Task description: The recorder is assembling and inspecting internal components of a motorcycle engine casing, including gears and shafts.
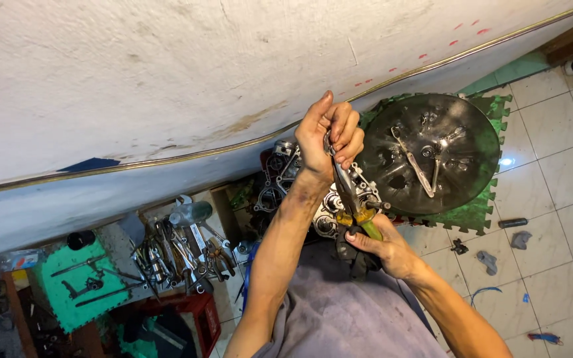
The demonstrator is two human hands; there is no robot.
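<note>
My left hand [327,132] is raised in front of the white wall, its fingers closed around the metal jaws of a pair of pliers [347,189]. My right hand [384,248] grips the pliers' green and yellow handles lower down. Whatever sits between the jaws is hidden by my left fingers. Just behind the pliers lies a grey metal engine casing [329,212] on the floor.
A round dark metal tray [465,179] holding tools and small parts rests on a green foam mat [472,215]. A pile of wrenches and tools [180,255] lies at the left beside another green mat [77,285]. Rags and small bits are scattered on the tiled floor [552,199].
</note>
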